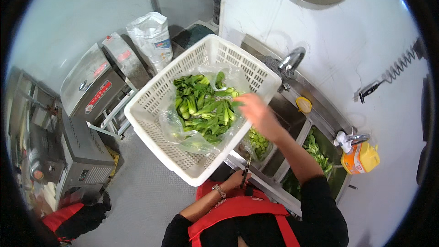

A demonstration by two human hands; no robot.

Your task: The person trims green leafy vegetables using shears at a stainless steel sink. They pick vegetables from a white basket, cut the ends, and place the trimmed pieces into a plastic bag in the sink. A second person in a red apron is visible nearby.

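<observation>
A white plastic basket [156, 145] rests tilted at the left end of the steel sinks. Inside it, an open clear plastic bag [171, 116] holds leafy green vegetables with pale stems [202, 106]. My right hand [255, 111], blurred, is over the basket's right side, at the edge of the greens; whether its fingers hold a leaf I cannot tell. Below the basket's near corner, my left hand [236, 180] is closed on the dark handle of a small knife [245, 173], its blade pointing up towards the sink. Pieces of green stem [259, 142] lie in a bag beside the basket.
More leafy greens [317, 152] lie in the right sink basin. A chrome faucet [293, 60], a yellow-rimmed strainer [304, 104] and a yellow jug [368, 157] stand along the back. Steel machines [92, 85] and a white sack [152, 41] are at left. Another person's sleeve [79, 219] shows lower left.
</observation>
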